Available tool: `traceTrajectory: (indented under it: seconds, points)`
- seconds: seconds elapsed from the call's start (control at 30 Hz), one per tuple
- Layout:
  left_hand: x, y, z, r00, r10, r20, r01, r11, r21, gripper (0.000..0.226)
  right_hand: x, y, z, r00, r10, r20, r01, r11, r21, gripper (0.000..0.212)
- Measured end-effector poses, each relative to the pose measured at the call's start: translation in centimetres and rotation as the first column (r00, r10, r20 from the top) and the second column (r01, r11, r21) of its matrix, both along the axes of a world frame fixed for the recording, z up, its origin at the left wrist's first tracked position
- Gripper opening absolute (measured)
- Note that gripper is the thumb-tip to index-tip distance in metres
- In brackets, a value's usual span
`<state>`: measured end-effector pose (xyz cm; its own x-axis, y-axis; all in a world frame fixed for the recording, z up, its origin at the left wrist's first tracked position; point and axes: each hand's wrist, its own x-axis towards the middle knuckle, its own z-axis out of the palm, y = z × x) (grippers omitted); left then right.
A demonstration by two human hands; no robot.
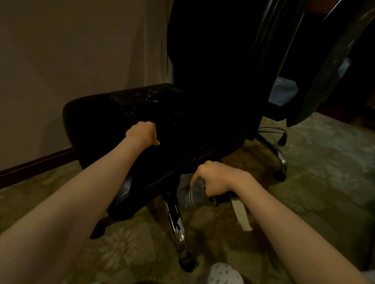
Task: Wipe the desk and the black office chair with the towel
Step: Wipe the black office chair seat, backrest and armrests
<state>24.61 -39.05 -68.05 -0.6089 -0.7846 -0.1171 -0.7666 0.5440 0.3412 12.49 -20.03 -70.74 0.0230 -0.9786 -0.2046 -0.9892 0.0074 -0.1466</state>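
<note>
- A beige wall [56,46] stands behind on the left, with a dark baseboard [27,167] along its foot
- The floor is a patterned carpet [325,172] in green-brown tones
- A second chair [278,108] stands behind the first one on the right, partly hidden by its back; its shiny legs spread over the carpet
- A dark thing hangs at the upper right; I cannot tell what it is
- A knee [224,280] in light patterned cloth shows at the bottom edge
- The black chair [208,66] fills the middle, with its seat turned to the left and its tall back upright
- Small light specks lie on the seat
- Under the seat, a chrome leg [177,226] runs toward the camera and ends in a black wheel
- The left hand [142,132] rests on top of the seat, fingers clenched and thumb pointing out; nothing shows inside it
- The right hand [215,176] is at the near edge of the seat, lower than the left one, and grasps the grey towel [192,192] tightly
- The towel bunches out of the fist to the left, just under the seat edge and in front of the chair's column
- A white strip [241,213] hangs down below the right wrist
</note>
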Motion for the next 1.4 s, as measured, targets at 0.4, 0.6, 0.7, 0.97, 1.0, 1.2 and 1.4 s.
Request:
traceTrajectory:
  seconds: [0.4, 0.6, 0.7, 0.97, 1.0, 1.2, 1.4]
  points:
    - [-0.7, -1.0, 0.0, 0.999, 0.020, 0.048, -0.022, 0.999, 0.037, 0.034, 3.5, -3.9, 2.0, 0.949, -0.263, 0.176, 0.316, 0.821, -0.475, 0.039]
    - [-0.4, -1.1, 0.1, 0.998, -0.022, 0.053, 0.019, 0.999, 0.043, 0.033, -1.6, -2.6, 0.1, 0.774, -0.576, 0.264, 0.627, 0.633, -0.454, 0.039]
    - [-0.3, -0.7, 0.4, 0.999, -0.032, 0.039, 0.032, 0.999, 0.013, 0.030, -5.0, -1.0, 0.1, 0.609, -0.742, 0.280, 0.767, 0.461, -0.447, 0.034]
    - [-3.0, 1.0, 1.3, 0.972, -0.211, -0.106, 0.213, 0.977, 0.000, 0.018, -4.6, -3.1, 1.8, 0.621, -0.557, 0.552, 0.779, 0.360, -0.513, 0.039]
    - [-3.3, 1.1, 0.9, 0.978, -0.205, -0.049, 0.205, 0.979, -0.009, 0.025, -3.5, -4.4, 1.3, 0.674, -0.561, 0.480, 0.734, 0.438, -0.518, 0.041]
    - [-4.1, 0.2, -0.1, 0.987, -0.149, 0.063, 0.146, 0.988, 0.057, 0.032, -3.5, -8.5, 0.0, 0.761, -0.649, -0.028, 0.570, 0.687, -0.450, 0.045]
    - [-4.3, -0.2, -0.4, 0.981, -0.178, 0.076, 0.173, 0.982, 0.074, 0.037, -10.5, -5.6, 1.6, 0.440, -0.874, -0.205, 0.784, 0.485, -0.387, 0.034]
